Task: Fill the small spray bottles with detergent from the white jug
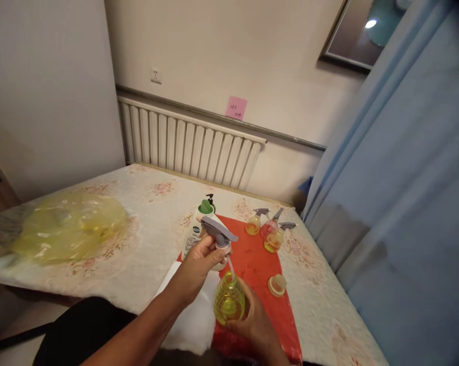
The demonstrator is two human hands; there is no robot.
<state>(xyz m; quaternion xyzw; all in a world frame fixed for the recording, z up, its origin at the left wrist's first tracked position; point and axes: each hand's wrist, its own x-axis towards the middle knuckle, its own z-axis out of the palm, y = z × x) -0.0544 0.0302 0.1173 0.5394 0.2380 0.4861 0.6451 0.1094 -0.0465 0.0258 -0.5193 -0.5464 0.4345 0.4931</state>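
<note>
Closed around the collar of a grey spray head (218,231), my left hand (203,258) holds it above a bottle. The thin dip tube (230,264) hangs from the head, its lower end at the bottle's mouth. My right hand (254,315) is wrapped around the yellow-green spray bottle (229,300), which contains yellow liquid and stands over the red cloth (252,269). Behind my left hand is a white jug (193,231) with a green top, partly hidden by the hand and spray head. A small cream-coloured cap (277,285) lies to the right.
Several filled spray bottles with grey heads, one of them pink (268,229), stand at the red cloth's far right. White paper (193,320) lies left of the cloth. A yellow plastic bag (72,226) rests at left. A blue curtain (397,203) borders the right side; a radiator (191,145) stands behind.
</note>
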